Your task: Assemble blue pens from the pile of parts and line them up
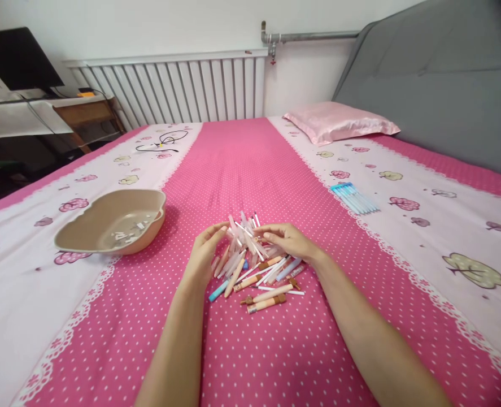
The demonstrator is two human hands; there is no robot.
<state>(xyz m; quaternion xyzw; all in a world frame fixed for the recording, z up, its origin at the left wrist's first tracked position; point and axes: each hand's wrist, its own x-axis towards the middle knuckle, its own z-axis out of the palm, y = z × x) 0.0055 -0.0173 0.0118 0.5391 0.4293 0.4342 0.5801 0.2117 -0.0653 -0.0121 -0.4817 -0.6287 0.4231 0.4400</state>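
A loose heap of pen parts (242,249) lies on the bedspread, with pale pink barrels, thin white refills and several peach-and-brown pieces. My left hand (204,249) curves around the heap's left side, its fingers stretched towards the top. Opposite it, my right hand (290,240) arches over the right side with its fingers extended. Both hands touch or nearly touch the heap, and neither visibly grips a piece; some fingertips are hidden among the parts. A light blue piece (219,290) sticks out below my left hand. In front lies a peach-and-brown pen part (266,304).
A beige basin (106,223) with small white pieces inside stands at left. Several light blue pens (355,198) lie in a row at right. Farther back are a black cable (163,142), a pink pillow (339,121) and a white radiator (169,87).
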